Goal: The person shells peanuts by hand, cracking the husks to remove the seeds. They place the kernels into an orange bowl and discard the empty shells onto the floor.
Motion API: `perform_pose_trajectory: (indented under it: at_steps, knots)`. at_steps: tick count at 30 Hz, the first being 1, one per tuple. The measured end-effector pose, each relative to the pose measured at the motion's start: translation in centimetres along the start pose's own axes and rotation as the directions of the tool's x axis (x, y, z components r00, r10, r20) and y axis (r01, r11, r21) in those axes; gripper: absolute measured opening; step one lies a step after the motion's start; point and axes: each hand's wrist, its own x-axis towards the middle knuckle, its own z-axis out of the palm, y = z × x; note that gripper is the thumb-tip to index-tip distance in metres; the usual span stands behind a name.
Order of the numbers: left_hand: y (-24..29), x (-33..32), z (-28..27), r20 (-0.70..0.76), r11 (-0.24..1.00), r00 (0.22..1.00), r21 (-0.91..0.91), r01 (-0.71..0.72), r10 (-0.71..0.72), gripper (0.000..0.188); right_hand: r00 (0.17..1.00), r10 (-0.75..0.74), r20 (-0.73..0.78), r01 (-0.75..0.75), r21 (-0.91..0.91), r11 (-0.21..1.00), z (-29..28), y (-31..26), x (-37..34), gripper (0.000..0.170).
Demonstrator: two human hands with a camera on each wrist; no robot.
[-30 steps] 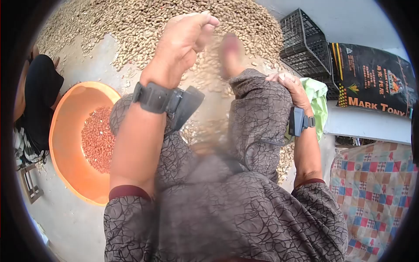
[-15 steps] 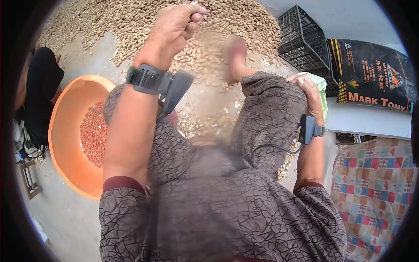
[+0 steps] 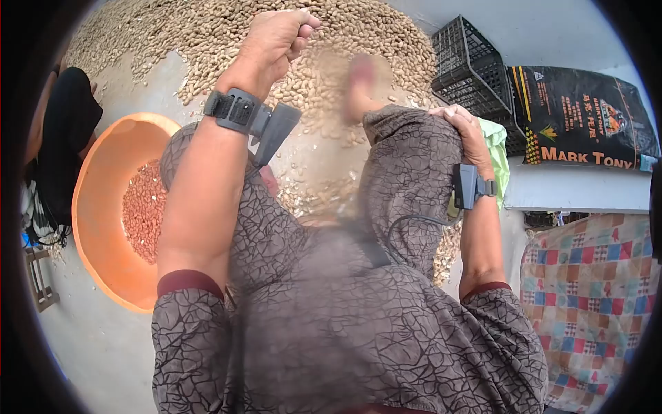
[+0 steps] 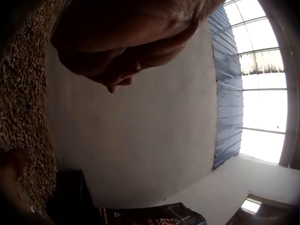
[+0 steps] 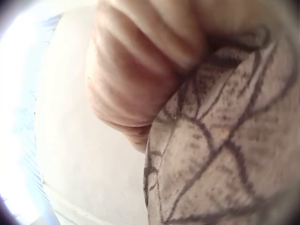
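My left hand (image 3: 272,40) is raised in front of the heap of unshelled peanuts (image 3: 207,34) in the head view, its fingers curled in. In the left wrist view the same hand (image 4: 122,42) shows dark against a pale wall, fingertips bunched, with no object visible in it. My right hand (image 3: 467,127) rests over the knee of the patterned trousers (image 3: 414,148). Up close in the right wrist view, the right hand (image 5: 140,70) drapes across the trouser cloth (image 5: 220,140); its fingertips are mostly hidden.
On the left stands an orange basin (image 3: 103,241) of red shelled peanuts (image 3: 143,214), near another person's dark-clothed leg (image 3: 65,138). To the right are a black crate (image 3: 476,69), a black printed sack (image 3: 586,117), a light green bag (image 3: 495,155) and a checked cloth (image 3: 586,283).
My left hand's fingers, straighter a second ago, have curled in, and the hand sits slightly further left. The right hand stays on the knee, which shifted right and back.
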Motion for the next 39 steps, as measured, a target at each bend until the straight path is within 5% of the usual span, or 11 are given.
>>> perform_pose_trajectory:
  at_steps: [13,15,23,29,35,39]
  knots:
    - [-0.4,-2.0,0.5,0.247,0.999,0.969,-0.027,-0.023,0.029,0.018,0.999,0.005,-0.052,-0.014,-0.177,0.984,-2.1,1.9,0.8,0.022]
    - [-0.6,-2.0,0.4,0.210,1.000,0.977,0.013,-0.024,0.021,0.018,0.997,0.007,-0.073,0.000,0.102,0.995,-1.6,2.4,1.2,0.023]
    - [-0.6,-1.0,-1.4,0.167,1.000,0.986,0.017,-0.004,0.001,0.017,0.996,0.051,-0.071,-0.053,-0.015,0.999,-0.2,1.0,1.4,0.026]
    - [0.1,-2.0,-1.9,0.100,0.989,0.984,0.009,-0.147,0.145,0.015,0.998,0.007,-0.064,-0.013,-0.096,0.995,-0.8,-1.2,-1.1,0.024]
    - [1.2,-3.3,-0.7,0.086,0.997,0.995,0.061,0.048,-0.053,0.018,0.992,-0.085,-0.096,0.084,-0.014,0.996,-2.9,0.9,-1.1,0.017]
    - [0.6,-3.6,0.5,0.148,0.996,0.989,0.084,0.000,-0.012,0.019,0.988,-0.004,-0.152,0.031,0.176,0.984,-3.1,3.2,0.7,0.016]
